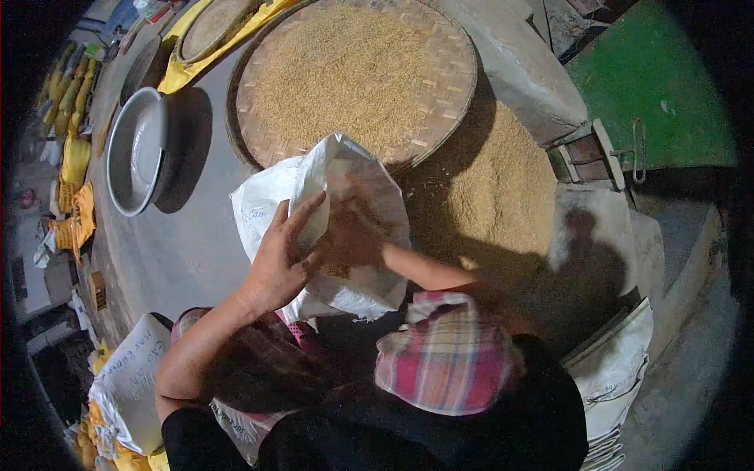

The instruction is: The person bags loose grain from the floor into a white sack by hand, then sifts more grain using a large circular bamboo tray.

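Note:
A white woven sack (271, 196) stands with its mouth toward me, grain showing low inside it. My left hand (284, 255) holds the near-left side of its mouth, fingers spread along the folded rim and thumb on the inner side. My right hand (355, 239) reaches into the sack from the right; it is shaded and blurred, so its fingers and anything in them cannot be made out. Just beyond the sack is a round woven bamboo tray (452, 86) spread with yellow grain (338, 63). A large heap of grain (510, 184) lies on the floor to the right.
A grey metal basin (161, 114) sits at the left on the concrete floor. Another round tray (212, 31) lies at the top left on yellow sacking. Folded white sacks (613, 369) are at lower right, a marked white sack (129, 385) at lower left. A green panel (660, 94) stands at upper right.

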Tool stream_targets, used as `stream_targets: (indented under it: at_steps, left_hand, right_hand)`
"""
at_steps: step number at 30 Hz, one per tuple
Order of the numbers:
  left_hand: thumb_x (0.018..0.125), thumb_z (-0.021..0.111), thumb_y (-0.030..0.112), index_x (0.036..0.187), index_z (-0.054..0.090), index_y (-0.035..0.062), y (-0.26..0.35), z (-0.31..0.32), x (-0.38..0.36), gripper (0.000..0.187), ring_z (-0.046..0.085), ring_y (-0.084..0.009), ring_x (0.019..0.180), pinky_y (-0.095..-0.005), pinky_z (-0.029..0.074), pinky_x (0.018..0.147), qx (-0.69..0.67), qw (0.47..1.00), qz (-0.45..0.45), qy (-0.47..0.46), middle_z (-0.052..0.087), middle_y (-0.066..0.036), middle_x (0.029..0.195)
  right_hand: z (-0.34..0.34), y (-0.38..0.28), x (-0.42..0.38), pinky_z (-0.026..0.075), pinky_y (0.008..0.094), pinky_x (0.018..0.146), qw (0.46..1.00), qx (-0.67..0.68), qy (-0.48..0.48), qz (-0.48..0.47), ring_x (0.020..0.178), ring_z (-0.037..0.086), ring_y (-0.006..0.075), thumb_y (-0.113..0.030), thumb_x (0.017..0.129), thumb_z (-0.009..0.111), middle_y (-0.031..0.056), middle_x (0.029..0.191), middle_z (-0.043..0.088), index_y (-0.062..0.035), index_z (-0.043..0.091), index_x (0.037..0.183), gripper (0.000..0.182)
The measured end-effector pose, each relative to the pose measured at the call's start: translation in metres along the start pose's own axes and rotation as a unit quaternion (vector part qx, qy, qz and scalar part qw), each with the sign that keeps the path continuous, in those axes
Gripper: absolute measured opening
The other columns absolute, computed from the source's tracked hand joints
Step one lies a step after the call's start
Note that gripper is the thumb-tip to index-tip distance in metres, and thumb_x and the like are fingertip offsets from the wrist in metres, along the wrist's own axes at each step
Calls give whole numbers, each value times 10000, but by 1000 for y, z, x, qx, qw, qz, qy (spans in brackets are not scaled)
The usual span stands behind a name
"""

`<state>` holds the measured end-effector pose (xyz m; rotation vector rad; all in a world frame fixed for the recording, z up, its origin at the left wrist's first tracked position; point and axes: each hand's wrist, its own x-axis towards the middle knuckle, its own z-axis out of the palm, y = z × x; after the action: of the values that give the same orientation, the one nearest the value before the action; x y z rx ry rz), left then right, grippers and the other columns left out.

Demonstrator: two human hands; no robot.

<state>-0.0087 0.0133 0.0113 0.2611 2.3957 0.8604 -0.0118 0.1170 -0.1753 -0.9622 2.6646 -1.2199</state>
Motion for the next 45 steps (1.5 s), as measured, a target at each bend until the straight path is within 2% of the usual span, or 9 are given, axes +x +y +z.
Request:
stream_targets:
  at_steps: [2, 6, 11, 18, 20, 26, 33, 39, 45]
  left_hand:
    - [759, 572, 87, 1282, 339, 110, 0, -5, -6, 573, 116, -344, 1279, -408, 104, 1045, -14, 1000, -21, 1, 356, -145, 1298]
    - [763, 558, 65, 1281, 345, 114, -2, -14, -11, 562, 85, -337, 1287, -395, 113, 1042, -13, 999, -32, -14, 334, -140, 1316]
    - [758, 560, 44, 1286, 340, 120, -10, -10, -7, 577, 58, -323, 1292, -381, 99, 1043, -18, 999, -25, -25, 327, -131, 1323]
    - [762, 551, 34, 1289, 321, 100, -2, -4, 1, 579, 125, -327, 1271, -400, 104, 1046, 11, 1000, -18, -20, 361, -161, 1286]
    - [761, 547, 43, 1290, 312, 110, -2, -3, 3, 583, 193, -366, 1247, -419, 110, 1049, 23, 1000, -12, -18, 381, -184, 1261]
    - [762, 539, -11, 1300, 295, 100, -2, 2, 4, 601, 259, -296, 1217, -338, 380, 934, -32, 999, -12, -11, 233, -222, 1314]
    - [767, 546, 16, 1300, 299, 101, 5, 5, 4, 593, 259, -308, 1223, -357, 350, 951, -109, 992, -58, -8, 239, -230, 1311]
    - [754, 565, 55, 1287, 313, 85, 3, 6, 6, 591, 200, -335, 1253, -390, 224, 1015, -51, 998, -31, 15, 297, -221, 1296]
    - [779, 569, 116, 1276, 348, 100, 2, 5, 7, 544, 135, -333, 1278, -375, 142, 1032, 38, 999, 0, 20, 358, -165, 1292]
  right_hand:
    - [-3, -22, -4, 431, 379, 759, 991, -20, 103, -77, 860, 543, 292, -357, 718, 592, 169, 917, 563, 33, 542, 915, 439]
    - [-38, -24, -38, 389, 359, 830, 889, 393, 199, 123, 964, 483, 279, -167, 728, 611, 142, 1007, 510, -19, 530, 986, 308]
    - [-72, 39, -138, 351, 368, 888, 874, -32, 321, 363, 1084, 413, 281, -229, 740, 643, 166, 1176, 415, -45, 404, 1198, 549]
    - [-2, 106, -260, 251, 462, 972, 735, 87, 407, 535, 1208, 273, 343, -331, 747, 634, 199, 1322, 245, -144, 226, 1329, 735]
    - [-12, 104, -221, 226, 525, 966, 732, 18, 205, 649, 1214, 226, 401, -235, 799, 562, 197, 1348, 191, -258, 216, 1337, 640]
    - [-3, 110, -150, 234, 554, 941, 820, -97, 84, 558, 1182, 254, 449, -33, 793, 447, 189, 1313, 267, -254, 338, 1283, 548]
    - [-16, 177, -146, 421, 419, 820, 804, -81, 172, 563, 1049, 469, 342, -258, 607, 708, 185, 1201, 429, -136, 555, 1098, 529]
    - [-28, 176, -165, 265, 396, 971, 661, 372, 363, 542, 1135, 397, 267, -466, 576, 720, 195, 1220, 423, 42, 377, 1223, 890]
    - [-89, 92, -129, 449, 315, 782, 697, 463, 375, 399, 880, 564, 168, -176, 707, 669, 98, 961, 592, 11, 511, 1055, 425]
